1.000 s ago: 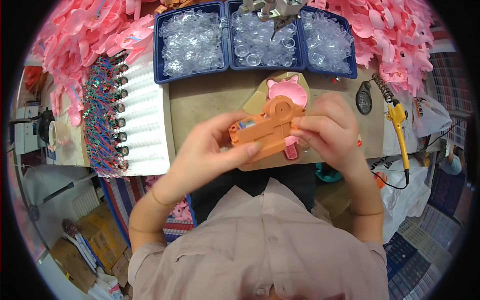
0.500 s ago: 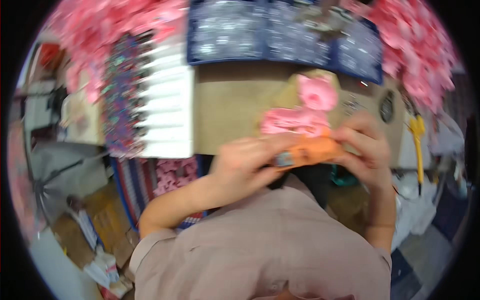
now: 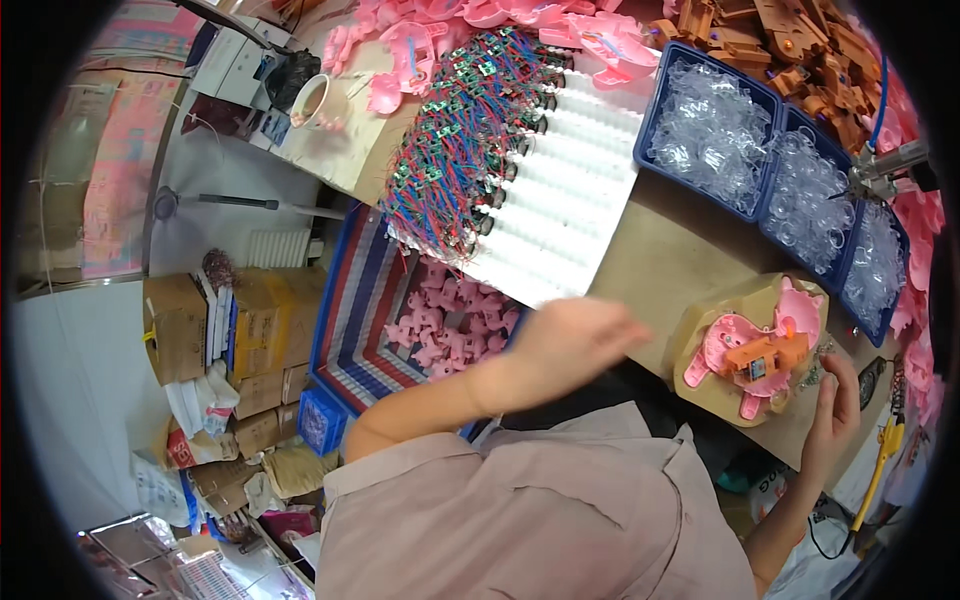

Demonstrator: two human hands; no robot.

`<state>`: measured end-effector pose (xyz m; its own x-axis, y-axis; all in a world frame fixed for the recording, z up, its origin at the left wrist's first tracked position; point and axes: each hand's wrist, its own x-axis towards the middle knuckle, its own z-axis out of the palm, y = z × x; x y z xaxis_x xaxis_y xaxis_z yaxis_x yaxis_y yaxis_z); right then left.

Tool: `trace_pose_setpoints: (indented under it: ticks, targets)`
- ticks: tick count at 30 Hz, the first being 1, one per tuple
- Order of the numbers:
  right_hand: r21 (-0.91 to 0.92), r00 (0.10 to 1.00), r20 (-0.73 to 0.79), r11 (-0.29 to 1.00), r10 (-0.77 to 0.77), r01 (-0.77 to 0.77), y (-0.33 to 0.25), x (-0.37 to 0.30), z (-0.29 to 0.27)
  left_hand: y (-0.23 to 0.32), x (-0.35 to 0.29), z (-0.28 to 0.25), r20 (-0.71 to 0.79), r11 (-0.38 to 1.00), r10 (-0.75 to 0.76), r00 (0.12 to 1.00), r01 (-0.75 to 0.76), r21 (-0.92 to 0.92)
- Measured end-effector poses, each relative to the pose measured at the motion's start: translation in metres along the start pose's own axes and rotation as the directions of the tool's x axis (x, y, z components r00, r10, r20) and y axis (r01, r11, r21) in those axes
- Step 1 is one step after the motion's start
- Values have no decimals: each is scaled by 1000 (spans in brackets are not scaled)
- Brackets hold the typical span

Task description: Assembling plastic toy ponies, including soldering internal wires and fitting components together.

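On a tan fixture block [image 3: 688, 352] rests a pink animal-shaped plastic shell [image 3: 722, 335]. An orange plastic part [image 3: 765, 357] with a small grey-blue piece set in it lies across the shell. My left hand [image 3: 575, 348], slightly blurred, hovers by the lower edge of the white ridged tray [image 3: 575, 165]; its fingers stretch rightward with nothing visible in them. My right hand [image 3: 838, 410] is just right of the block, thumb and forefinger apart, beside a small pile of tiny metal parts [image 3: 815, 368]. Neither hand touches the orange part.
Circuit boards with red and blue wires [image 3: 460, 140] cover the tray's left side. Blue bins [image 3: 645, 150] hold clear plastic pieces. Orange parts [image 3: 800, 40] heap behind them. A striped bag [image 3: 345, 320] holds pink figures. A yellow-handled tool [image 3: 880, 465] hangs at right.
Both hands have let go of the orange part, which now lies on the pink shell. My left hand has moved away leftward, and the view has swung to the left.
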<state>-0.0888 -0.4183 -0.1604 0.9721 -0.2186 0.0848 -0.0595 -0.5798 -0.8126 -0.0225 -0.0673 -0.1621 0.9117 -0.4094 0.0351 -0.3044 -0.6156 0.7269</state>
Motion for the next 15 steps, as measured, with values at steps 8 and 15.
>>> trace_pose_setpoints:
  ticks: [8, 15]
  targets:
    - [64, 997, 53, 996, -59, 56, -45, 12, 25, -96, 78, -133, -483, 973, 21, 875, 94, 211]
    - [52, 1000, -5, 998, -22, 22, -36, -7, 15, -143, 137, -135, -336, 674, 269, 903, 74, 735]
